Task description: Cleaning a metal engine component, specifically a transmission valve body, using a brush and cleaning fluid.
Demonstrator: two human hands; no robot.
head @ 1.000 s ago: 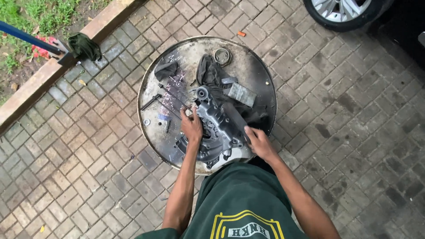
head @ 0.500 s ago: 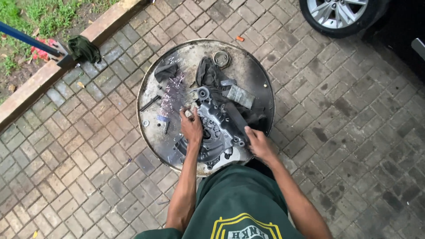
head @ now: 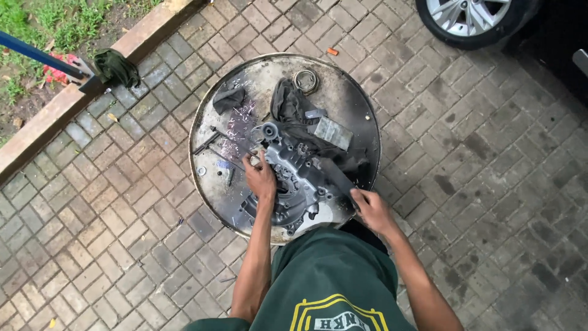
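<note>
Left hand (head: 260, 178) closed on the near edge of a grey cast-metal engine casing (head: 294, 184), right hand (head: 370, 208) gripping its far side, atop a round rusty drum-lid surface (head: 355, 104) (greasy); likely slip off the rim if tilted.

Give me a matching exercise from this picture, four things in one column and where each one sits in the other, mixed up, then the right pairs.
1. Grey metal engine casing
2. Round metal ring
3. Dark green cloth
4. Silver car wheel

A. On the kerb beside the grass
B. Top right, on the paving
C. Far edge of the round metal drum top
D. Under the left hand and right hand

Pairs: 1-D, 2-C, 3-A, 4-B
</note>
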